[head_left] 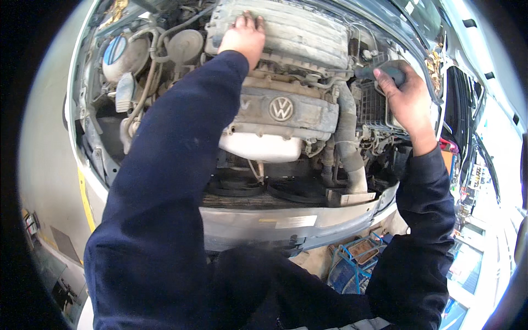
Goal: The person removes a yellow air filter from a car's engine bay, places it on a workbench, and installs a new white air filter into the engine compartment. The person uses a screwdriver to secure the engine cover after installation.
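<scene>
My left hand [245, 39] lies on the dusty grey ribbed engine cover [300, 39] at the far side of the engine bay, its fingers stretched out and holding nothing. To the right, my right hand [408, 102] is closed round a dark, rounded tool-like thing [391, 72], whose narrow end points left toward the engine. The thumb shows on its near side; the other fingers are mostly hidden, and its exact kind cannot be made out. Below that hand sits a black ribbed box [371, 104]. A second engine cover with a round emblem [281, 109] lies between my arms.
A thick ribbed hose [346, 126] runs down the engine's right side. At the left stands a whitish reservoir with a blue cap [114, 50]. The metal front crossmember [258, 220] spans the near edge. A blue-framed cart [357, 256] stands on the floor at the lower right.
</scene>
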`<state>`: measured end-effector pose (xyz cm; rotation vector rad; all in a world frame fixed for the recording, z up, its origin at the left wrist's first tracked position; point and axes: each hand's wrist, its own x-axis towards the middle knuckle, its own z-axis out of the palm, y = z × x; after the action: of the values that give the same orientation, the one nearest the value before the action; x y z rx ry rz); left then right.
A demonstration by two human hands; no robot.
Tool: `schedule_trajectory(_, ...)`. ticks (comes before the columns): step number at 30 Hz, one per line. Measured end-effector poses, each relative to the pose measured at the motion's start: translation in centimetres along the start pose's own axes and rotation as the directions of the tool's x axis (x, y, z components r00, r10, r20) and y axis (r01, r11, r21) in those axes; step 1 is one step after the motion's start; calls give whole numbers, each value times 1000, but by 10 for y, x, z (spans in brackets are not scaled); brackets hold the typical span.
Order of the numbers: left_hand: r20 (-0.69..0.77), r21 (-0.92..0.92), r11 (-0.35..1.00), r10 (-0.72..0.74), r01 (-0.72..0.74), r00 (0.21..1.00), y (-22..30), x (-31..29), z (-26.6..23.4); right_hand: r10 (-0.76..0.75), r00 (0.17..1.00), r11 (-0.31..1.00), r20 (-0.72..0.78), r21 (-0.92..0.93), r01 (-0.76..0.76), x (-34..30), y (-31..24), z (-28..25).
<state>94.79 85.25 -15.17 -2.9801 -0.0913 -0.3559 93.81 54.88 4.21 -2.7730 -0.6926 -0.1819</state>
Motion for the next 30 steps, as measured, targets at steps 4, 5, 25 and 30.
schedule_trajectory(4,-42,44,999,5,-3,999,2,2,7,114,993,992,-4,-46,-114,-17,27,7)
schedule_trajectory(5,-48,54,999,11,-8,999,0,2,6,125,992,990,-13,-58,-126,-19,26,8)
schedule_trajectory(25,172,54,997,53,-63,984,-2,-4,-27,138,988,990,-68,43,-136,-19,37,24)
schedule_trajectory(30,170,69,996,49,-62,984,-2,-4,-24,173,984,985,-30,14,-173,-15,37,22)
